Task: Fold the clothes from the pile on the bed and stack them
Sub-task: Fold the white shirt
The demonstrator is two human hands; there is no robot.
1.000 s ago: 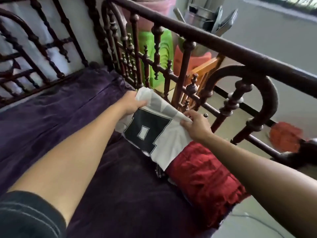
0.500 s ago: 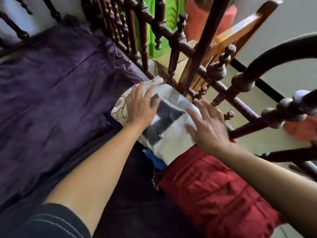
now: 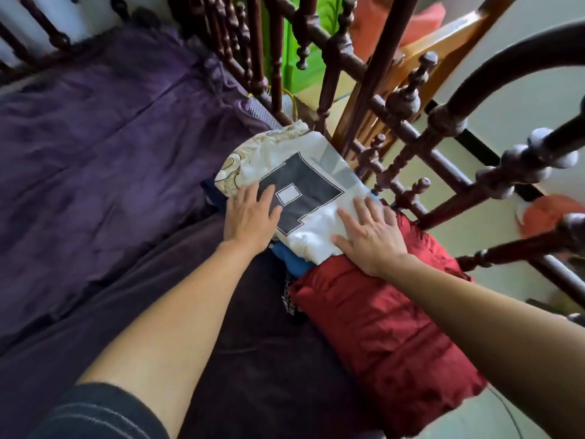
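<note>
**Pressing folded shirt flat onto the stack**

Both hands lie palm-down, fingers straight and spread, gripping nothing. The left hand (image 3: 250, 217) is on the near-left edge of the white shirt (image 3: 308, 193) and the right hand (image 3: 370, 239) is on its near-right corner. The shirt tops the stack at the edge of the bed (image 3: 95, 153), beside the railing (image 3: 406, 101) and touching the red pillow (image 3: 380, 312).

Judgement: smooth outward from the centre with even pressure. Square the edges to the layers below so the stack does not lean toward the railing.

Count: two hands; one white shirt; beneath it one cream patterned piece (image 3: 240, 160) and one blue piece (image 3: 296, 263); one red pillow.
</note>
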